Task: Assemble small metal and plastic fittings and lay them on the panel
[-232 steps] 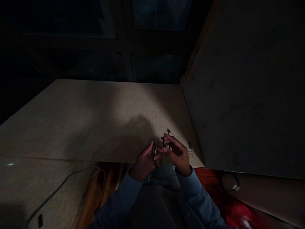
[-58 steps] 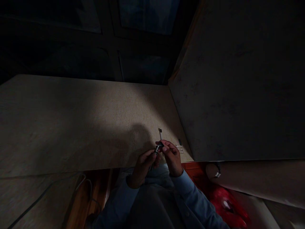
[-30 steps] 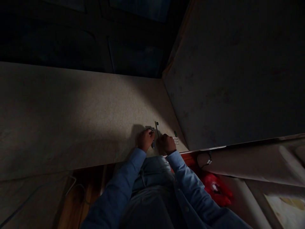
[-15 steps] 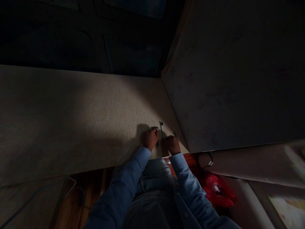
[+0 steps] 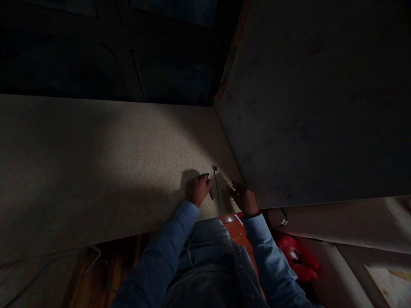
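Note:
My left hand [image 5: 199, 190] rests on the tabletop, its fingers pinched at a small dark metallic piece [image 5: 205, 175] too dim to name. Beside those fingers lies a slim dark pen-like piece [image 5: 212, 193], slanting toward me. A thin straight rod [image 5: 217, 186] with a dark knob at its far end lies just to the right, between my hands. At the table's right side, my right hand [image 5: 245, 199] curls its fingers around a small dark piece [image 5: 233, 184], mostly covered by them. Dim light hides the details of both grips.
The pale tabletop [image 5: 135, 149] stretches far to the left. A wall-like panel [image 5: 305, 107] borders it on the right, and dark window panes [image 5: 176, 81] stand behind. Below right are a red bag [image 5: 297, 256] and a pale cushioned seat [image 5: 337, 218].
My right hand has moved right, from beside the rod to the small piece near the panel, uncovering the rod's near end. My left hand stays almost in place.

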`<state>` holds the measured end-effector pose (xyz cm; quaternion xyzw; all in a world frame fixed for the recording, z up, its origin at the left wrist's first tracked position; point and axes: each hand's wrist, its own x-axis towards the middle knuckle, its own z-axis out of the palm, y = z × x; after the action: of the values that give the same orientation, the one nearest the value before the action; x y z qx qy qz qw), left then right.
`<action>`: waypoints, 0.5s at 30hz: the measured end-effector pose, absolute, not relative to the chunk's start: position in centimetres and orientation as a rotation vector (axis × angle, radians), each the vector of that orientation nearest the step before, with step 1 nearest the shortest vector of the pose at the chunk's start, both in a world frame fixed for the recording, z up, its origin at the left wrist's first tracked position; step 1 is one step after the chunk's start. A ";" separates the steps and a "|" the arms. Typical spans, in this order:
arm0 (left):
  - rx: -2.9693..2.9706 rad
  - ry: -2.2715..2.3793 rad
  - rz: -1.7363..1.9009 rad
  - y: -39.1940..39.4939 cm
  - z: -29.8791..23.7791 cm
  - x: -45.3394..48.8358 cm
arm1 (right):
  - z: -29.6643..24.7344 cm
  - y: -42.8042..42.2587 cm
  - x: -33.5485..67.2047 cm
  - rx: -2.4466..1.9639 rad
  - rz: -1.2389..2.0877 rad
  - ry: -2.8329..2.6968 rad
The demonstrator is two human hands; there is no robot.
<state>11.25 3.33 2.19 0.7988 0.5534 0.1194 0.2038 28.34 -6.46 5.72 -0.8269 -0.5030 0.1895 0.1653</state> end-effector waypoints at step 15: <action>2.211 1.424 0.416 4.4 1.4 10.6 | 2.6 -8.6 29.2 -2.318 0.333 -1.656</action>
<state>10.56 4.39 1.42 0.8068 0.5194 0.1517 0.2372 29.22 -8.65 2.55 -0.8007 -0.5720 0.1151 0.1362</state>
